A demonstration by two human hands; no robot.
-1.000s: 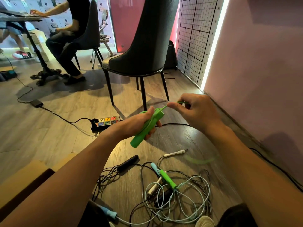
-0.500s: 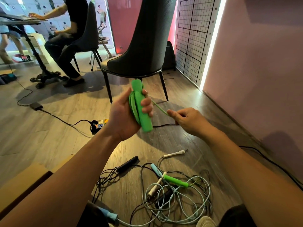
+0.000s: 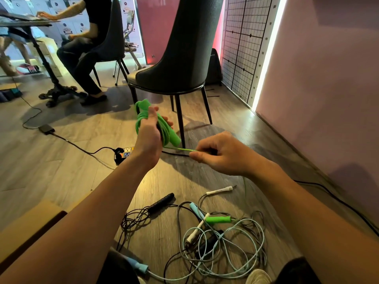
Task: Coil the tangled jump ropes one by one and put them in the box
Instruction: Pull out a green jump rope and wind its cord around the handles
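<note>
The bright green jump-rope handle (image 3: 173,137) looks like matt foam or soft plastic; its thin green cord (image 3: 180,149) is smooth and faintly glossy. The grey-brown plank floor (image 3: 61,171) shows wood grain with a low sheen. The dark high-backed chair (image 3: 190,48) wears pebbled, leather-like upholstery. The brown cardboard box (image 3: 26,228) is matt.

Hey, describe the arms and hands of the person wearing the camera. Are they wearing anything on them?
Nothing is worn on them. The left hand and right hand have no gloves, and no rings show on the visible fingers. The left forearm and right forearm are uncovered to the frame's edge: no sleeve, watch, bracelet or strap in view.
</note>
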